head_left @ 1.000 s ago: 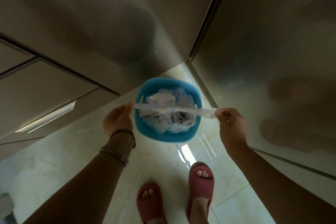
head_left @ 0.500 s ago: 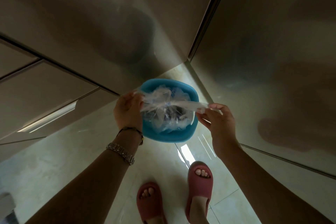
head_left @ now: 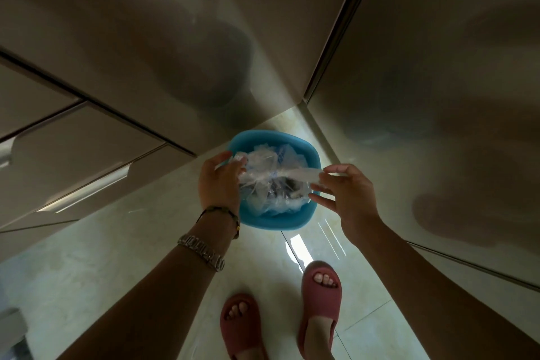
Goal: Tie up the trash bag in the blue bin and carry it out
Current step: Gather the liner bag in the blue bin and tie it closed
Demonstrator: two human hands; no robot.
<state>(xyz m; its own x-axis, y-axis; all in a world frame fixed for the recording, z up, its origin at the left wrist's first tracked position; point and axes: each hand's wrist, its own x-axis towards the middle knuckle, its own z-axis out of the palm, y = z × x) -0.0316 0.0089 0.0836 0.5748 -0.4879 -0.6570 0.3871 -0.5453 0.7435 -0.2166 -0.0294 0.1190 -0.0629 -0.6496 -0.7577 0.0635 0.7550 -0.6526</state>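
Observation:
A blue bin point(head_left: 273, 221) stands on the floor in the corner between two cabinet fronts. A clear trash bag point(head_left: 274, 184) full of crumpled rubbish sits inside it. My left hand point(head_left: 219, 181) grips a bunched part of the bag's rim at the bin's left side. A twisted strip of the bag runs across the bin's top to my right hand point(head_left: 347, 193), which pinches its end between thumb and forefinger while the other fingers are spread.
Glossy beige cabinet doors point(head_left: 175, 38) rise close behind and to the right of the bin. Drawer fronts with metal handles point(head_left: 87, 190) are on the left. My feet in red slippers point(head_left: 321, 301) stand on the pale tiled floor just in front of the bin.
Both hands have moved inward over the bin, from stretched wide apart to close together, and the bag's strip between them is shorter. The right hand's lower fingers have spread.

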